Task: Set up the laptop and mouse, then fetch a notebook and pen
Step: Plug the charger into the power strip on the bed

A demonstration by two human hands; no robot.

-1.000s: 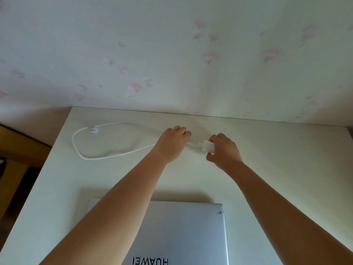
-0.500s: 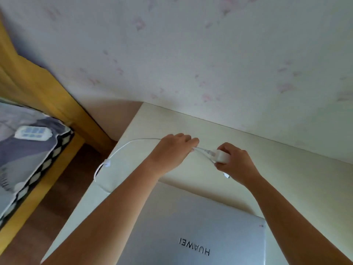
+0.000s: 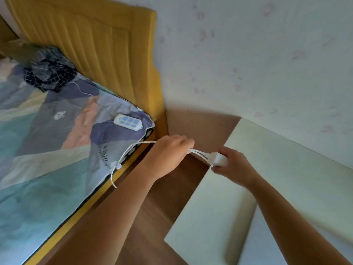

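**White charger carried off the desk toward the bed**

Yellow wood frames the bed [image 3: 57,150], the largest thing in view, with a patchwork cover in teal, grey and peach; a dark crumpled cloth [image 3: 49,73] lies near its headboard and a white power strip [image 3: 128,122] with blue sockets sits near the mattress corner. To the right stands the pale desk [image 3: 286,169], and between the two runs a strip of brown floor [image 3: 168,197]. A laptop or mouse cannot be made out here; only a blurred pale edge shows at the lower right.

Both hands hang over the gap. The left hand [image 3: 168,155] has its grip clenched around the white cable [image 3: 131,148], which loops down past a small clip and dangles beside the mattress edge. The right hand [image 3: 235,167] pinches the white charger block [image 3: 219,159] at the desk's corner.

Judged from this, the step in hand is powering the laptop. Next, the block probably needs carrying to the power strip and lining up with a free socket, keeping the cable slack from snagging.
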